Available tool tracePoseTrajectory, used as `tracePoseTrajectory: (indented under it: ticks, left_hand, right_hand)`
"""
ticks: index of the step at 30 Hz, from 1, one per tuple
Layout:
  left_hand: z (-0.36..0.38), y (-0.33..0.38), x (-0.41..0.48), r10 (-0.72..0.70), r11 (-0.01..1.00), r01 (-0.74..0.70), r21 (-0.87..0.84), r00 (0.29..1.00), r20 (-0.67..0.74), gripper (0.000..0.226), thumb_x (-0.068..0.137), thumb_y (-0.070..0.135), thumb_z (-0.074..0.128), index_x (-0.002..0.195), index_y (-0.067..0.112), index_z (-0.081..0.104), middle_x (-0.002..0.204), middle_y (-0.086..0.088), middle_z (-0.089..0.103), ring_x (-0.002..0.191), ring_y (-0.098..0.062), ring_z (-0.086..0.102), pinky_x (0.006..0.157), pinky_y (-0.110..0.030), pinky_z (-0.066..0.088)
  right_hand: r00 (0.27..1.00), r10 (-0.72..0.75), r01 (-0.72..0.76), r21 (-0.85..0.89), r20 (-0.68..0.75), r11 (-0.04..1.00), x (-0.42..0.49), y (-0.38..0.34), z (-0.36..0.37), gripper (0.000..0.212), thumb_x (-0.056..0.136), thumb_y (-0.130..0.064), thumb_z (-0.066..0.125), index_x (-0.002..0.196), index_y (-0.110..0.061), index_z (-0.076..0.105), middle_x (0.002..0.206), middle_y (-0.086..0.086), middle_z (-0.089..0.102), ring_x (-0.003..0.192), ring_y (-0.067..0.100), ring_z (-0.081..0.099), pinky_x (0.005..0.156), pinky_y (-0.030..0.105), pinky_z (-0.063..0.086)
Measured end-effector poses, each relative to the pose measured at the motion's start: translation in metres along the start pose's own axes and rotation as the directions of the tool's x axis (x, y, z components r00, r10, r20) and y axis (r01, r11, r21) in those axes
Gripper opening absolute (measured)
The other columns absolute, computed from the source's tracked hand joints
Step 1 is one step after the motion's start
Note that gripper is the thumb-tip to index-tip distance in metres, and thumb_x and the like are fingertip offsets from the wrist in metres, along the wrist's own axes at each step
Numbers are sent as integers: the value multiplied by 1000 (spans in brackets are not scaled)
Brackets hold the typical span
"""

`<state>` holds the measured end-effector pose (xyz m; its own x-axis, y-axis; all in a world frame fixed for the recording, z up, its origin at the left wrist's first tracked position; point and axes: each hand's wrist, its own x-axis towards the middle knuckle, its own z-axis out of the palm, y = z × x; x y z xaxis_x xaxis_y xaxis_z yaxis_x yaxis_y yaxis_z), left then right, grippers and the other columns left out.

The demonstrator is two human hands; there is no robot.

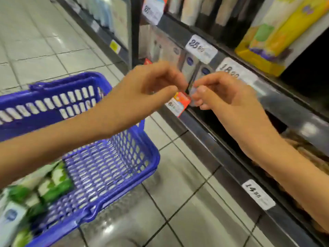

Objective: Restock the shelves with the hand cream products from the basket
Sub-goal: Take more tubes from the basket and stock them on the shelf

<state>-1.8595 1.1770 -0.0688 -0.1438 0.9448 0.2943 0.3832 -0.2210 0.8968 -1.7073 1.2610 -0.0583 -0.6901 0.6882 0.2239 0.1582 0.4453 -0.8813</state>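
**Where are your hands?**
Both meet at the centre of the frame, in front of the shelf (197,126). My right hand (222,98) pinches a small pale thing (193,95) between thumb and fingertips. It is too blurred to name. My left hand (147,91) has curled fingers whose tips come right up to that thing, but I cannot tell whether they grip it.

**And the hand cream?**
Green-and-white packs (55,182) and a white carton (10,218) with a blue mark lie in the blue basket (151,157) at lower left, beneath my left forearm.

**What else is around?**
Upright boxes (191,66) with a round blue logo stand on the shelf just behind my fingertips. On the shelf edges are a tag reading 25 (201,49) and a tag reading 18 (231,70) above my hands. A red tag (182,100) sits just below them, and a tag reading 14 (258,195) is at lower right. Yellow packs (284,32) fill the upper right. Pale floor tiles (44,41) fill the upper left.
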Motion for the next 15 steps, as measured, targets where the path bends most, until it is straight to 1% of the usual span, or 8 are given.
tracePoseTrajectory:
  ticks: [2, 3, 6, 8, 9, 11, 13, 15]
  left_hand:
    - [-38, -30, -54, -151, 983, 165, 82, 977, -151, 20, 88, 0, 53, 88, 19, 59, 96, -1, 67, 92, -3, 62, 89, -15, 46]
    - [-54, -43, -78, -232, 957, 261, 125, 951, -206, 23, 89, -2, 52, 88, 19, 60, 95, 2, 67, 92, -2, 61, 89, -15, 45]
    - [-89, -82, -139, -447, 832, 528, 172, 820, -358, 17, 88, 0, 52, 91, 13, 62, 95, -4, 68, 93, -13, 62, 86, -17, 45]
    - [-99, -104, -173, -539, 745, 652, 137, 711, -452, 14, 88, -1, 53, 93, 9, 62, 95, -12, 67, 92, -21, 61, 82, -19, 46]
    - [-100, -115, -188, -575, 701, 702, 124, 660, -483, 14, 88, -2, 54, 92, 8, 62, 94, -15, 67, 89, -23, 60, 80, -24, 46]
    - [-95, -136, -213, -645, 608, 786, 113, 572, -507, 12, 87, -3, 54, 91, 6, 62, 91, -18, 66, 83, -21, 58, 74, -28, 45]
    - [-82, -155, -232, -724, 512, 849, 131, 508, -467, 11, 87, -2, 55, 91, 7, 61, 88, -15, 64, 81, -20, 56, 67, -22, 40]
    - [-64, -173, -244, -799, 418, 892, 170, 450, -398, 11, 88, 3, 54, 97, 6, 58, 97, -19, 62, 93, -26, 58, 76, -28, 37]
  right_hand:
    - [976, 13, -14, 4, 219, 1000, 9, 1, 49, 10, 88, -10, 56, 84, -17, 62, 79, 3, 66, 72, 10, 60, 73, 28, 49]
    - [952, 18, -16, -10, 305, 1000, 12, 3, 73, 8, 88, -10, 56, 86, -15, 63, 79, 3, 66, 73, 12, 60, 75, 28, 49]
    - [852, 55, -21, -72, 521, 997, 17, 9, 138, 8, 88, -13, 57, 91, -10, 64, 77, -3, 62, 75, 12, 58, 77, 24, 46]
    - [770, 95, -28, -115, 631, 993, 18, 17, 174, 13, 89, -13, 56, 95, -5, 64, 75, -2, 58, 77, 13, 55, 76, 23, 43]
    - [734, 121, -37, -139, 668, 990, 18, 23, 191, 15, 89, -12, 56, 97, -3, 64, 78, 1, 57, 79, 14, 53, 76, 24, 42]
    - [678, 176, -62, -183, 714, 981, 18, 33, 219, 17, 89, -11, 56, 100, 0, 63, 80, 5, 56, 80, 14, 49, 76, 25, 40]
    - [632, 228, -83, -229, 740, 970, 17, 42, 242, 19, 90, -11, 54, 102, 1, 63, 74, 1, 54, 81, 13, 49, 75, 24, 39]
    - [579, 285, -104, -278, 764, 955, 18, 49, 258, 21, 91, -11, 52, 102, 3, 63, 80, 7, 57, 83, 14, 49, 74, 25, 38]
